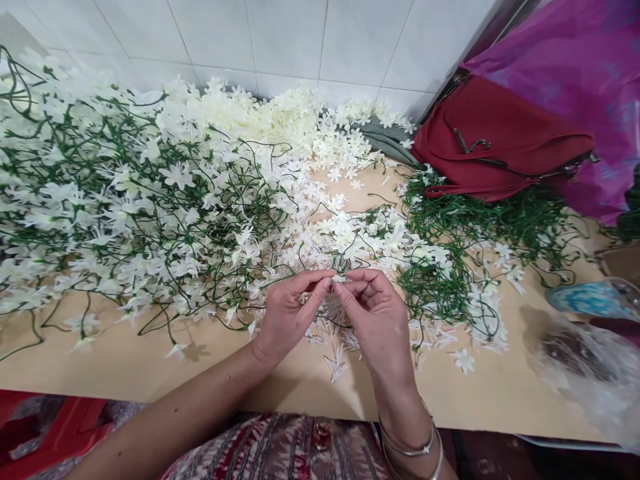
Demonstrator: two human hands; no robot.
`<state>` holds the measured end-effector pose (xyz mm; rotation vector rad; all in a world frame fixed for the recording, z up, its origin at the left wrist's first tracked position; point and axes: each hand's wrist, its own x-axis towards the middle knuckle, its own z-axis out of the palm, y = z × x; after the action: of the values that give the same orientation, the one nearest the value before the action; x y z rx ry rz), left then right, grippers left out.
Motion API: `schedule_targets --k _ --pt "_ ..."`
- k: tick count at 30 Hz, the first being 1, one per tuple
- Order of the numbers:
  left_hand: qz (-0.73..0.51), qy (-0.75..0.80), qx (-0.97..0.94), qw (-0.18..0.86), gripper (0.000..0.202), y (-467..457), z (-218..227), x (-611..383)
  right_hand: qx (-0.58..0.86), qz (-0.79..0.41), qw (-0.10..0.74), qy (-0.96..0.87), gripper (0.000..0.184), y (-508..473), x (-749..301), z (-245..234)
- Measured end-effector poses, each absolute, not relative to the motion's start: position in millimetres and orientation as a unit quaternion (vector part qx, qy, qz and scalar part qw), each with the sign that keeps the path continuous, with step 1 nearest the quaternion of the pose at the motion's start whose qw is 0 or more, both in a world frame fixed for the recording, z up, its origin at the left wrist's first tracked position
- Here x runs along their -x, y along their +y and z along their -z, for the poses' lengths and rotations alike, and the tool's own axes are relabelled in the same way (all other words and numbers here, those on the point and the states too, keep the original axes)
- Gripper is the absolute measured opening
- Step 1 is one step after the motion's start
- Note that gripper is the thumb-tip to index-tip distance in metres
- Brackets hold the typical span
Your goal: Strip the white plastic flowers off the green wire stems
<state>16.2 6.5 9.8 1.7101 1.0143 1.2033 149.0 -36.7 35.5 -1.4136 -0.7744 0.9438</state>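
My left hand (289, 310) and my right hand (377, 313) meet above the front of the table, thumbs and forefingers pinched together. Between the fingertips is a small white artificial flower (339, 279), mostly covered by the fingers. Just beyond the hands lie loose white flower heads (350, 233). Thin white pronged pieces (336, 360) are scattered beneath them. To the right of my right hand is a tangle of green stems (435, 287). A large heap of white flowers on green stems (150, 200) spreads across the left.
Cream petal pieces (290, 113) are piled against the tiled wall (290, 40). A red bag (500, 140) and a purple bag (590, 80) stand at the back right. Clear plastic (600, 373) and a blue-white cylindrical item (585, 300) lie at the table's (475, 400) right. A red stool (65, 433) is below left.
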Motion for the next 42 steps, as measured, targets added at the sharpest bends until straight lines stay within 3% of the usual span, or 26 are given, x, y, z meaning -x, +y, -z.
schedule_targets --k 7,11,17,21,30,37,42 --pt "-0.498 0.323 -0.743 0.31 0.018 9 -11 -15 0.591 -0.426 0.596 -0.339 0.036 -35 -151 -33" --pt "-0.492 0.287 -0.765 0.302 0.02 10 -13 -15 0.587 -0.434 0.582 -0.359 0.018 -37 -154 -29" --pt "-0.514 0.318 -0.705 0.372 0.028 8 -8 -17 0.619 -0.252 0.652 -0.357 0.01 -42 -188 -30" --pt "-0.546 0.337 -0.716 0.275 0.026 9 -9 -18 0.601 -0.183 0.69 -0.36 0.013 -38 -209 -25" --pt "-0.48 0.325 -0.8 0.157 0.027 5 -9 -18 0.615 -0.126 0.671 -0.394 0.014 -40 -205 -11" --pt "-0.444 0.289 -0.835 0.149 0.017 1 -12 -14 0.612 -0.139 0.669 -0.399 0.016 -41 -207 -9" --pt "-0.28 0.207 -0.927 0.14 0.017 -3 -12 -13 0.612 -0.157 0.663 -0.401 0.017 -41 -208 -9"
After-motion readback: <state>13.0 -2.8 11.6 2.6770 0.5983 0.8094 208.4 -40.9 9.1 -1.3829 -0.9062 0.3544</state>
